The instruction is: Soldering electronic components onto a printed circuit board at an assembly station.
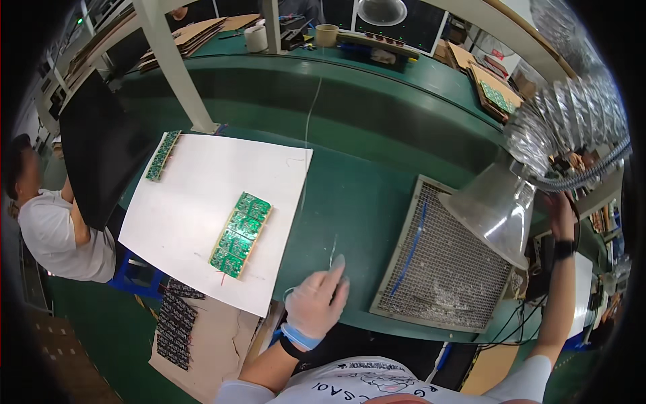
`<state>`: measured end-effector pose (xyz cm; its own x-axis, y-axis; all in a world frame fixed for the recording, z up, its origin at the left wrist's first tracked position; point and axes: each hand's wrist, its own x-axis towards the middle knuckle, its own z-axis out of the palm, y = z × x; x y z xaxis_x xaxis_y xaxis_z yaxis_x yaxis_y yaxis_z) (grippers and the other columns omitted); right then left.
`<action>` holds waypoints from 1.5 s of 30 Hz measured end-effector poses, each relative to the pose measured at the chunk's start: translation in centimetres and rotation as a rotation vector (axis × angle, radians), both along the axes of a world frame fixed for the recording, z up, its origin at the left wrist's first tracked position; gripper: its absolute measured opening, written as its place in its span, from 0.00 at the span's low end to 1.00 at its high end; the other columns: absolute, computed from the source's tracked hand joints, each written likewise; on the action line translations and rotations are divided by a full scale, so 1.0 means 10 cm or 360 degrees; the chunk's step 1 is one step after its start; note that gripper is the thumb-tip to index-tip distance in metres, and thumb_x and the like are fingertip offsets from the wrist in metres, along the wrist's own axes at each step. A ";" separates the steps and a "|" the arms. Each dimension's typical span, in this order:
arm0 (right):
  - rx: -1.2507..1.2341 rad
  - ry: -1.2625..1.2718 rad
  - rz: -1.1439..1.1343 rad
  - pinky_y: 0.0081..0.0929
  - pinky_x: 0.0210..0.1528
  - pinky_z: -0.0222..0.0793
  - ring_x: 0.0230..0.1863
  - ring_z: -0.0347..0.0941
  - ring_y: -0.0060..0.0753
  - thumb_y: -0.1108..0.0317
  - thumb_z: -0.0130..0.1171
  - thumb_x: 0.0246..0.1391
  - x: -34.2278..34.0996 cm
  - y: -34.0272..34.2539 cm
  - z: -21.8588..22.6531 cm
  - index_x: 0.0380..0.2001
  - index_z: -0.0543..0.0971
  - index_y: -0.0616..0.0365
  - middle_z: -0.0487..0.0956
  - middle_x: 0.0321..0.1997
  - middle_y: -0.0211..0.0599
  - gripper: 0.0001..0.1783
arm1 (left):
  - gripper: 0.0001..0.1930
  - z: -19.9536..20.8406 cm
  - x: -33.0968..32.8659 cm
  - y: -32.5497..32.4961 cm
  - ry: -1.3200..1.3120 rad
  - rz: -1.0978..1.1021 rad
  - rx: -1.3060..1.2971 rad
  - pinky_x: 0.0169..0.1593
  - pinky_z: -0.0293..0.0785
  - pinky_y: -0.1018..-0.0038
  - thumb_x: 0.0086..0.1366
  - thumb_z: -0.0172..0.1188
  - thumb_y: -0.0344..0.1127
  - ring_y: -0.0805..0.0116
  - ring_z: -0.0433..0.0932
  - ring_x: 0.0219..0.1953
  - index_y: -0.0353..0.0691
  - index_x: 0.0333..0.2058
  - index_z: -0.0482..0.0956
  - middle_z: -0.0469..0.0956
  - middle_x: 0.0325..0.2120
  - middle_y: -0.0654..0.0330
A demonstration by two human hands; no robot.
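Observation:
My left hand (315,304), in a thin whitish glove with a blue strap and a black band at the wrist, hovers over the green bench. Its fingers are partly stretched and apart, and nothing shows in them. To its left, a green circuit board panel (241,235) lies on a white sheet (202,195). A second, narrower board panel (162,156) rests at that sheet's far left corner. My right hand (561,213) reaches up at the far right, beside a clear funnel-shaped hood (496,205). Its fingers are largely hidden there, so I cannot make out any grip.
A metal-framed mesh panel (444,269) lies under the hood, which hangs from a silver flexible duct (568,114). Dark boards (176,326) rest on cardboard at lower left. A white post (176,67) rises beyond the sheet. Another person (64,225) sits at far left.

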<state>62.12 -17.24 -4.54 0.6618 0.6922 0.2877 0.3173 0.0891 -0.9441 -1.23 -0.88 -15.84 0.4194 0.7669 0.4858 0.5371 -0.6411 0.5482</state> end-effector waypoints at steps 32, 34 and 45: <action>-0.0820 -0.0372 -0.0234 0.19 0.50 0.60 0.44 0.65 0.21 0.78 0.56 0.53 -3.04 -0.91 -0.01 0.45 0.68 0.59 0.68 0.41 0.29 0.16 | 0.20 0.03 -0.02 0.01 0.0006 -0.0014 0.0029 0.25 0.74 0.71 0.57 0.66 0.35 0.67 0.77 0.23 0.49 0.50 0.81 0.74 0.28 0.66; -0.0639 -0.0157 -0.0512 0.25 0.59 0.59 0.55 0.67 0.31 0.79 0.53 0.56 -3.37 -1.07 -0.27 0.48 0.67 0.60 0.71 0.52 0.40 0.16 | 0.20 0.03 -0.02 0.01 0.0019 -0.0020 0.0020 0.25 0.74 0.71 0.57 0.66 0.35 0.67 0.77 0.24 0.49 0.50 0.80 0.74 0.28 0.66; -0.0737 -0.1159 -0.0767 0.30 0.68 0.51 0.66 0.61 0.39 0.82 0.46 0.62 -3.92 -0.97 -1.12 0.55 0.64 0.64 0.64 0.67 0.47 0.18 | 0.20 0.02 -0.06 0.00 0.0018 -0.0038 0.0004 0.26 0.74 0.72 0.58 0.65 0.37 0.68 0.77 0.25 0.49 0.51 0.79 0.74 0.28 0.67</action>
